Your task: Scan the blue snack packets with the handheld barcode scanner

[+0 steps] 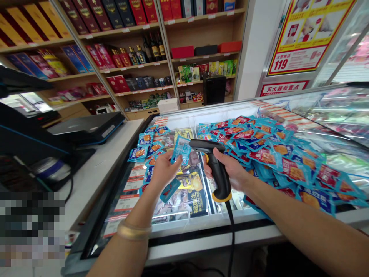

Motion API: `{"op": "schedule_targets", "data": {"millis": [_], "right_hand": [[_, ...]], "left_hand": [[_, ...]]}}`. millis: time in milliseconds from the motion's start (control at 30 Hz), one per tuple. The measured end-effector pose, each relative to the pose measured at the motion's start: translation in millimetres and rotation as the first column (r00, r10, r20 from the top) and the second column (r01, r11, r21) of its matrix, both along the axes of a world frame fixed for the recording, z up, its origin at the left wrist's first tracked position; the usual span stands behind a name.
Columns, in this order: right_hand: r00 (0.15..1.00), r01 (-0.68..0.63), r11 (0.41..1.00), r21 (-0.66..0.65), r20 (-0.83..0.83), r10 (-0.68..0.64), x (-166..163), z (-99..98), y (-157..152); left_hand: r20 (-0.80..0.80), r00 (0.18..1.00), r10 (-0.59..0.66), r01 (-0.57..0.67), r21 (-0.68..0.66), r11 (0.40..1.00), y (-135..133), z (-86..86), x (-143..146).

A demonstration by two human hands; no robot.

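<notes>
My left hand [167, 166] pinches a small light-blue snack packet [182, 149], its printed back turned up. My right hand [227, 166] is wrapped round the grip of a black barcode scanner [218, 169] with yellow trim. The scanner's head points left, close beside the packet. To the right, a large heap of blue and red snack packets [276, 154] lies on the glass top of a chest freezer [173, 234]. A smaller scatter of similar packets [147, 148] is on the left. One dark teal packet [169, 190] lies below my left wrist.
A white counter [112, 159] with a flat black scale [89, 129] stands at the left. The scanner's cable [231, 238] hangs over the freezer's front edge. Shelves [138, 63] of boxes and bottles line the back. A fire-notice poster [308, 38] hangs at the right.
</notes>
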State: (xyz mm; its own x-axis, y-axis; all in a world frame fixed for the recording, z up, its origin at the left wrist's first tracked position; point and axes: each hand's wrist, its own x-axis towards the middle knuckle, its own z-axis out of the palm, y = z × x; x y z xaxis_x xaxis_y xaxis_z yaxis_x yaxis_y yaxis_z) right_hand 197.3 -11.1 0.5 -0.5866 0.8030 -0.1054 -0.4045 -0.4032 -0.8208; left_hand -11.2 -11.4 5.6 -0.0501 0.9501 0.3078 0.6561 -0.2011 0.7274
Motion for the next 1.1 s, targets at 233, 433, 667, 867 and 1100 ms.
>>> {"op": "schedule_targets", "data": {"millis": [233, 433, 667, 867, 1100], "right_hand": [[1.0, -0.012, 1.0, -0.017, -0.015, 0.012, 0, -0.7, 0], [0.993, 0.03, 1.0, -0.001, -0.11, -0.03, 3, 8.3, 3], [0.966, 0.217, 0.97, 0.11, -0.17, -0.197, 57, 45.3, 1], [0.897, 0.438, 0.893, 0.103, -0.122, -0.426, 126, 52.6, -3], [0.856, 0.514, 0.858, 0.025, -0.079, -0.511, 162, 32.9, -8]], "left_hand": [[-0.005, 1.0, -0.015, 0.015, 0.025, 1.0, 3, -6.5, -3], [-0.028, 1.0, 0.008, -0.004, 0.142, 0.99, 12, -6.2, 0], [-0.286, 0.957, -0.046, 0.133, 0.293, 0.947, 29, 27.6, 54], [-0.418, 0.889, -0.186, 0.323, 0.285, 0.902, 53, 39.5, 133], [-0.519, 0.767, -0.376, 0.45, 0.018, 0.893, 64, 39.2, 184]]}}
